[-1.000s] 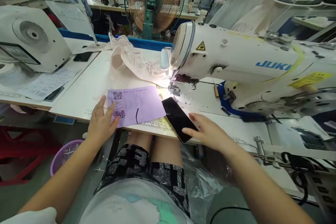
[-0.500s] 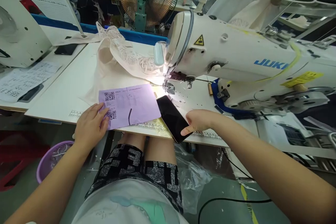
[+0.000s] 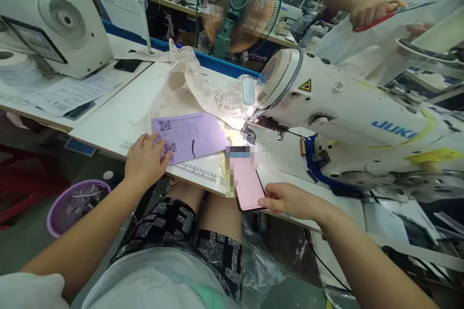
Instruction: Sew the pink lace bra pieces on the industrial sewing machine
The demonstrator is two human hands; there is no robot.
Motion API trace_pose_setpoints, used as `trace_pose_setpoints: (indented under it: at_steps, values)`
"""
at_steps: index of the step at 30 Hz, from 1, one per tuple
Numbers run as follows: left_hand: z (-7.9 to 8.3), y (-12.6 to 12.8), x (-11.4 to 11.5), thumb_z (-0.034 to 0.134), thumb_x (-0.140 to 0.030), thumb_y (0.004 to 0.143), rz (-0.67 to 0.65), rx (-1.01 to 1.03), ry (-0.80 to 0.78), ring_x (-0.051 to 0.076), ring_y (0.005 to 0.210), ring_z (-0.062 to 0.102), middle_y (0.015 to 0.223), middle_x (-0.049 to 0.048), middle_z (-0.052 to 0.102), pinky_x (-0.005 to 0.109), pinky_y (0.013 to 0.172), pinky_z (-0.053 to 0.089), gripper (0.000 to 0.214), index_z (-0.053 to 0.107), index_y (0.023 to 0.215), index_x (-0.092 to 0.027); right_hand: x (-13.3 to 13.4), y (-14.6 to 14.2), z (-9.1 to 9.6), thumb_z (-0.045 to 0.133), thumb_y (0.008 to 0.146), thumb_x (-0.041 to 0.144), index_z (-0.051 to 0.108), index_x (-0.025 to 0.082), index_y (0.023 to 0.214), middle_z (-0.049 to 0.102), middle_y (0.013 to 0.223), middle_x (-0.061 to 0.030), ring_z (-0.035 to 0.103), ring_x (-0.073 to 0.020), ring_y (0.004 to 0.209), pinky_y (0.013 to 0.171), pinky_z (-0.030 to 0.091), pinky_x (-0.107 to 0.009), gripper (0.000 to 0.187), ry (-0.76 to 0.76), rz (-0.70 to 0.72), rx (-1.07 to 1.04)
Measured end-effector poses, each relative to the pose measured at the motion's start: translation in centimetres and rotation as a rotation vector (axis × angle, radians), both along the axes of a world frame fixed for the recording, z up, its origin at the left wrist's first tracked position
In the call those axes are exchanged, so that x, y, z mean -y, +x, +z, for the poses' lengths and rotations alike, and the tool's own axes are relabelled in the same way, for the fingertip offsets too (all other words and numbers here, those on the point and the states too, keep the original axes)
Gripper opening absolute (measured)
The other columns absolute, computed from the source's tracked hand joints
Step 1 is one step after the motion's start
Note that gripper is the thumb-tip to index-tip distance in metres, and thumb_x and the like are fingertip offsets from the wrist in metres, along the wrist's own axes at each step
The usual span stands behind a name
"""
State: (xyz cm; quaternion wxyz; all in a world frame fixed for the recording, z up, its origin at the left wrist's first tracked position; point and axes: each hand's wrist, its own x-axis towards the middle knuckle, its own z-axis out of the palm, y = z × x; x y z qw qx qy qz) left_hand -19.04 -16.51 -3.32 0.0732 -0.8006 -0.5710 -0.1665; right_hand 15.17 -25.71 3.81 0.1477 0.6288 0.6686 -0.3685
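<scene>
My left hand (image 3: 145, 161) lies with loosely curled fingers on the near left corner of a purple paper slip (image 3: 192, 135) printed with QR codes, pinning it to the white sewing table (image 3: 119, 116). My right hand (image 3: 290, 201) touches the right edge of a phone (image 3: 246, 178) lying at the table's front edge, thumb at its lower corner. The phone's screen is lit pink. Just behind the phone stands the needle area of a white JUKI sewing machine (image 3: 348, 106), with pale lace fabric (image 3: 195, 84) lying behind the slip.
A green-and-copper fan (image 3: 237, 7) stands behind the table. Another white machine (image 3: 54, 19) and printed sheets (image 3: 68, 94) sit on the left table. A purple bin (image 3: 74, 203) is on the floor at left. Another person's hand (image 3: 369, 9) with red-handled scissors works at top right.
The phone's screen, dark before, is now lit. My right hand slid down to the phone's lower right edge. The left hand stayed on the purple slip; the view shifted.
</scene>
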Motion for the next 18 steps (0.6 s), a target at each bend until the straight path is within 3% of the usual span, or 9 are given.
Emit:
trace_pose_setpoints:
  at_steps: [5, 8, 12, 15, 18]
  values:
    - [0.7, -0.6, -0.3, 0.048, -0.039, 0.085, 0.036, 0.036, 0.000, 0.040, 0.123, 0.039, 0.129, 0.0199, 0.048, 0.058, 0.096, 0.038, 0.045, 0.057, 0.118, -0.009, 1.1, 0.6, -0.9, 0.032, 0.086, 0.054, 0.050, 0.021, 0.066, 0.062, 0.066, -0.0040, 0.055, -0.0182, 0.061, 0.057, 0.041, -0.030, 0.042, 0.190, -0.120, -0.013]
    - [0.3, -1.2, 0.2, 0.045, -0.035, 0.087, -0.122, 0.157, 0.110, 0.031, 0.121, 0.045, 0.128, 0.0174, 0.050, 0.048, 0.099, 0.041, 0.039, 0.058, 0.116, -0.011, 1.0, 0.2, -1.7, 0.031, 0.088, 0.047, 0.054, 0.022, 0.085, 0.065, 0.085, -0.0075, 0.058, -0.0223, 0.076, 0.066, 0.044, -0.035, 0.034, 0.450, -0.160, 0.026]
    - [-1.1, -1.9, 0.7, 0.044, -0.031, 0.087, -0.364, 0.213, 0.101, 0.024, 0.112, 0.055, 0.112, 0.0097, 0.063, 0.041, 0.095, 0.047, 0.030, 0.065, 0.104, -0.018, 0.2, -1.6, -3.1, 0.038, 0.089, 0.038, 0.052, 0.021, 0.110, 0.062, 0.112, -0.0099, 0.055, -0.0253, 0.108, 0.090, 0.045, -0.042, 0.030, 0.906, 0.029, -0.101]
    - [-1.9, -2.1, 0.5, 0.047, -0.031, 0.085, -0.351, 0.222, 0.107, 0.025, 0.109, 0.057, 0.113, 0.0089, 0.064, 0.043, 0.093, 0.048, 0.029, 0.066, 0.103, -0.019, -1.0, -3.0, -4.0, 0.041, 0.090, 0.035, 0.043, 0.021, 0.124, 0.058, 0.122, -0.0099, 0.047, -0.0260, 0.121, 0.097, 0.041, -0.045, 0.037, 0.995, 0.134, -0.107]
    - [-2.0, -2.1, 0.4, 0.050, -0.027, 0.083, -0.360, 0.239, 0.155, 0.025, 0.110, 0.057, 0.113, 0.0084, 0.064, 0.041, 0.093, 0.049, 0.027, 0.065, 0.104, -0.018, -2.2, -3.8, -4.5, 0.041, 0.091, 0.033, 0.035, 0.021, 0.130, 0.058, 0.123, -0.0091, 0.040, -0.0264, 0.127, 0.099, 0.040, -0.048, 0.041, 0.987, 0.135, -0.117]
